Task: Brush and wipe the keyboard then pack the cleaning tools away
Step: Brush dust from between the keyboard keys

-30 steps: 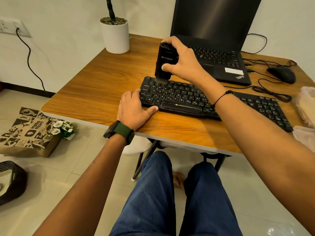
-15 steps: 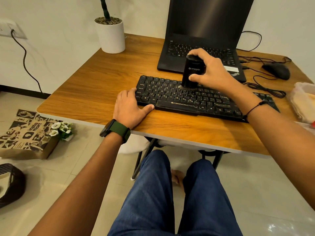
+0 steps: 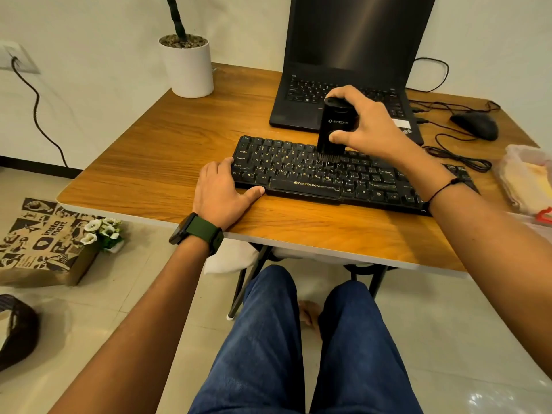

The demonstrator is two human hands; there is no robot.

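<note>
A black keyboard lies across the wooden table. My right hand grips a black cleaning brush held upright, its bristles touching the keys near the middle of the upper rows. My left hand rests flat on the table at the keyboard's left end, thumb along its front edge and fingers against its left side. My right forearm covers the keyboard's right part.
An open black laptop stands behind the keyboard. A black mouse with tangled cables lies at the back right. A white plant pot sits back left. A plastic bag with cloths is at the right edge. A paper bag lies on the floor.
My right hand has swept the brush from the keyboard's top left corner rightward to the middle rows. My left hand has stayed at the keyboard's left end.
</note>
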